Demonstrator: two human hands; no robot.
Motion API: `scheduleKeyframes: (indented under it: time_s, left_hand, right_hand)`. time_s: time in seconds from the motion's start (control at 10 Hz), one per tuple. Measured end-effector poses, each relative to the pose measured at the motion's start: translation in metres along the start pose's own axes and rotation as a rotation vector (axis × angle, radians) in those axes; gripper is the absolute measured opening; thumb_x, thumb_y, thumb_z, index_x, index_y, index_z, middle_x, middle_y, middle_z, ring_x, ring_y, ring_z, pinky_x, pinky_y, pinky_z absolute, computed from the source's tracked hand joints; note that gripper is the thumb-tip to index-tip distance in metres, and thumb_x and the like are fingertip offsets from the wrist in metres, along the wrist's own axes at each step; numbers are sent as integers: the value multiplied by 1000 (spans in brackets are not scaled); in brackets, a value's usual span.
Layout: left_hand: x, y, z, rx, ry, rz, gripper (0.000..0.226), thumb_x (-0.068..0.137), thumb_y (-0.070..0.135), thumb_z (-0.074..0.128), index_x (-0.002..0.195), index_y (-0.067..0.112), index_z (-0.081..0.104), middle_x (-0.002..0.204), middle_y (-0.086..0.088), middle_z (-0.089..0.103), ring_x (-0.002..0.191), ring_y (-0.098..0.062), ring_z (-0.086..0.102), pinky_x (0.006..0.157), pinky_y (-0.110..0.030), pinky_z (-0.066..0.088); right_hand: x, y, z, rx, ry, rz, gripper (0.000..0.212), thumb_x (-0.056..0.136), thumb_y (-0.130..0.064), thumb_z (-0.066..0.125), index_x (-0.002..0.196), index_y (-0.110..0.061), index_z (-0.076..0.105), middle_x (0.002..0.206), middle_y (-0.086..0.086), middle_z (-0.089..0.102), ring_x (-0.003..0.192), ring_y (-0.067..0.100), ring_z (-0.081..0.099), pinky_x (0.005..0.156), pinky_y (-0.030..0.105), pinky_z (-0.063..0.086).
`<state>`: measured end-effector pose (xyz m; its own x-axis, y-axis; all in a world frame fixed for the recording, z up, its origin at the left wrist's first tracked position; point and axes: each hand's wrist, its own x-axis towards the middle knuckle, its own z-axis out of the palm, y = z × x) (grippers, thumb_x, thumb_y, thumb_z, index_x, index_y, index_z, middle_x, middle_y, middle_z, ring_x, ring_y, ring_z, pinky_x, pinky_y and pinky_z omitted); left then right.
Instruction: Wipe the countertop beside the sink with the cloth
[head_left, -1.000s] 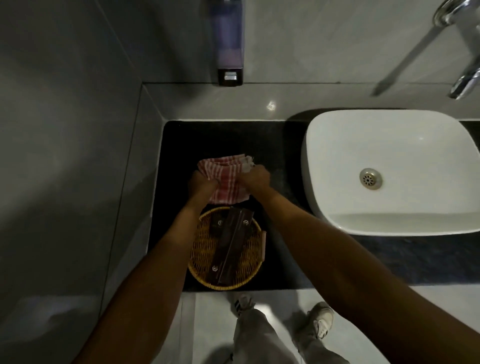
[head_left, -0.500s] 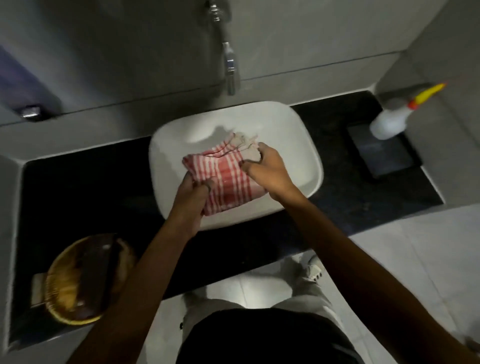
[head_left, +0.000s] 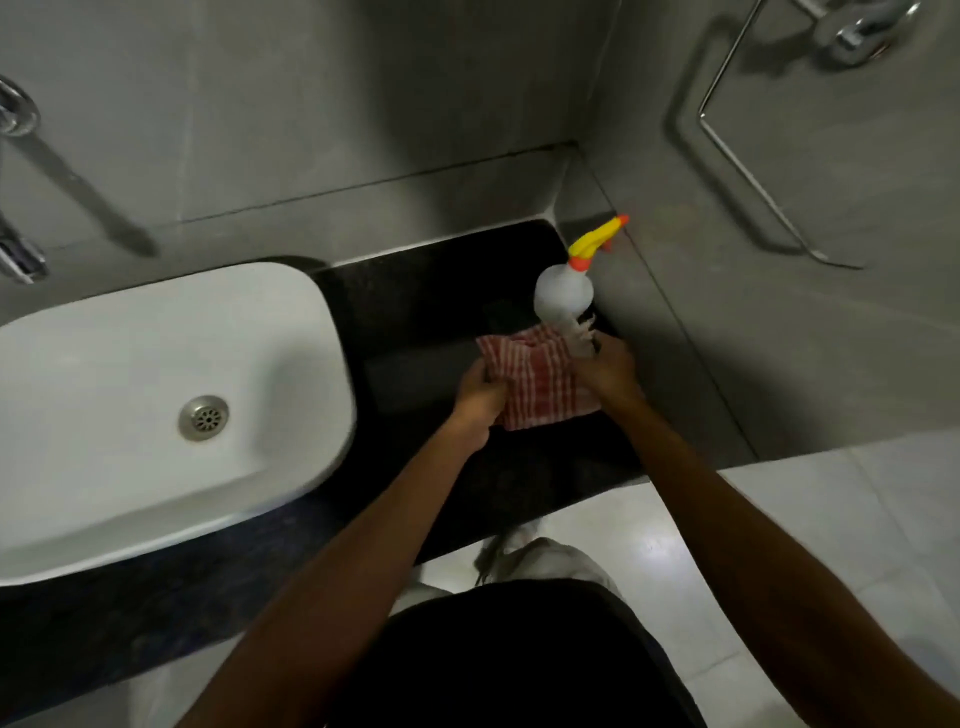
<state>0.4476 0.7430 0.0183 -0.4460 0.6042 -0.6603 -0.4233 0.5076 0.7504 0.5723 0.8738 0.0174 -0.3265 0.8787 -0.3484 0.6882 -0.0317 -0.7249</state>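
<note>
A red-and-white checked cloth (head_left: 540, 384) is stretched between my two hands over the black countertop (head_left: 426, 312) to the right of the white sink (head_left: 156, 395). My left hand (head_left: 480, 389) grips the cloth's left edge. Its right edge, near the fringed corner, is gripped by my right hand (head_left: 608, 366). Whether the cloth touches the counter is unclear. The far edge of the cloth lies right in front of a white spray bottle (head_left: 563, 296) with a yellow-and-orange nozzle.
Grey tiled walls close the counter at the back and right. A metal towel rail (head_left: 753, 171) hangs on the right wall. A chrome tap (head_left: 18, 260) shows at the far left. White floor tiles (head_left: 810, 530) lie below the counter's front edge.
Both hands carried the cloth from the counter left of the sink, across the basin, to the counter right of it. The view swung right; the basket has left the frame.
</note>
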Motion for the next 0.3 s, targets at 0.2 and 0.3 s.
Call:
scheduleKeyframes:
  time_s: [0.2, 0.3]
  left_hand:
    - [6, 4, 26, 399, 194, 144, 29, 99, 9, 53, 124, 7, 67, 125, -16, 71, 116, -32, 68, 99, -39, 56]
    - [-17, 34, 11, 675, 469, 597, 48, 99, 17, 59, 144, 2, 54, 149, -21, 55, 145, -38, 47, 120, -44, 37]
  right_hand:
    - [25, 13, -22, -318, -62, -107, 34, 102, -19, 53, 129, 0, 63, 132, 23, 65, 118, 39, 63, 97, 39, 51]
    - [13, -42, -15, -315, 84, -568, 49, 96, -19, 59, 141, 0, 56, 151, 26, 52, 144, 45, 45, 120, 52, 37]
